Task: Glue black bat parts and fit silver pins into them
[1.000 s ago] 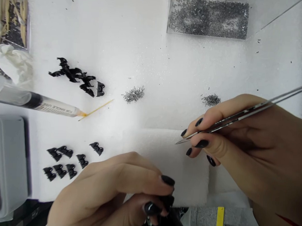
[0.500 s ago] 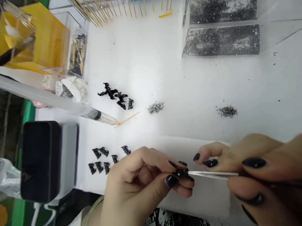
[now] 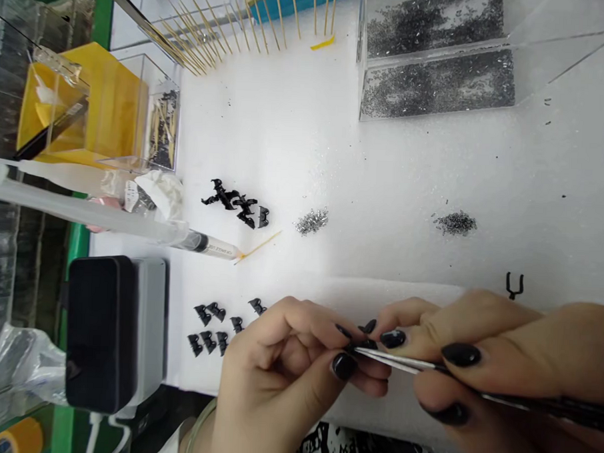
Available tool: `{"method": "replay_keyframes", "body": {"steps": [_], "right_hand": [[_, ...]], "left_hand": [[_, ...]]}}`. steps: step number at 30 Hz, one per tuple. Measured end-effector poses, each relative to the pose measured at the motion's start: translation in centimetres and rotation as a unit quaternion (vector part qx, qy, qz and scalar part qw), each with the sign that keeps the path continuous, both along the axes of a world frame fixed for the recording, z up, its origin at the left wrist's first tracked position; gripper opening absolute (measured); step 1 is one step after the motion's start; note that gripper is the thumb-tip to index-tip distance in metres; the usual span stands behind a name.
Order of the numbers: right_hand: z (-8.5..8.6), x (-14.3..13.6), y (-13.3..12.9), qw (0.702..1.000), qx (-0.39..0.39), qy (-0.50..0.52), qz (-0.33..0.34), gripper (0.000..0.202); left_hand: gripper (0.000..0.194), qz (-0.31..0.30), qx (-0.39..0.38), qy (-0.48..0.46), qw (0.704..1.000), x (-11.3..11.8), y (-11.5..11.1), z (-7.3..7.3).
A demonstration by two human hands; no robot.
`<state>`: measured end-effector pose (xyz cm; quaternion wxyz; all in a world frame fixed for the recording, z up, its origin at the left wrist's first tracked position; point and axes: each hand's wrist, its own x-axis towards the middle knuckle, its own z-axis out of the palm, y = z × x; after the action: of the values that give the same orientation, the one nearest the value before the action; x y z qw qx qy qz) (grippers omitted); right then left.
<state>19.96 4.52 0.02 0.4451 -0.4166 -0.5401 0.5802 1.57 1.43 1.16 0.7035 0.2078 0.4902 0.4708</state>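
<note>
My left hand [image 3: 280, 372] pinches a tiny black piece between thumb and fingers; the fingertips cover most of it. My right hand [image 3: 507, 349] grips metal tweezers [image 3: 401, 362] with dark handles, their tips touching or very close to that piece. Behind my right hand lies a small black two-pronged part [image 3: 514, 286]. Several small black bat-like pieces [image 3: 208, 342] rest left of my left hand, and a cluster of black pieces [image 3: 226, 196] sits farther back. A pile of tiny silver bits [image 3: 312, 221] and a darker pile [image 3: 456, 222] lie beyond my hands.
At the left stand a black-fronted device [image 3: 102, 331], a syringe [image 3: 216, 245] with a yellowish tip, and a yellow box [image 3: 107, 104]. Clear trays of dark bits [image 3: 438, 85] are at the back right. Thin wooden sticks [image 3: 271, 18] project at the back.
My right hand and the tweezers have shifted left, closer to my left fingers. The two-pronged black part has come into view behind my right hand. The camera view has shifted slightly.
</note>
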Motion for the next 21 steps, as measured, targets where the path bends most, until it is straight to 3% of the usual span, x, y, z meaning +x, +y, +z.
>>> {"method": "replay_keyframes", "body": {"steps": [8,14,21], "right_hand": [[0.0,0.4,0.0,0.998,0.033,-0.051,0.03,0.039],[0.0,-0.4,0.0,0.996,0.05,-0.076,-0.01,0.022],[0.2,-0.4,0.1,0.997,0.03,-0.071,0.005,0.027]], "left_hand": [[0.014,0.008,0.025,0.021,0.999,0.2,-0.1,-0.2],[0.012,0.099,-0.039,-0.017,0.994,1.2,-0.3,0.2],[0.01,0.061,-0.03,-0.012,0.998,0.7,-0.2,0.1]]}}
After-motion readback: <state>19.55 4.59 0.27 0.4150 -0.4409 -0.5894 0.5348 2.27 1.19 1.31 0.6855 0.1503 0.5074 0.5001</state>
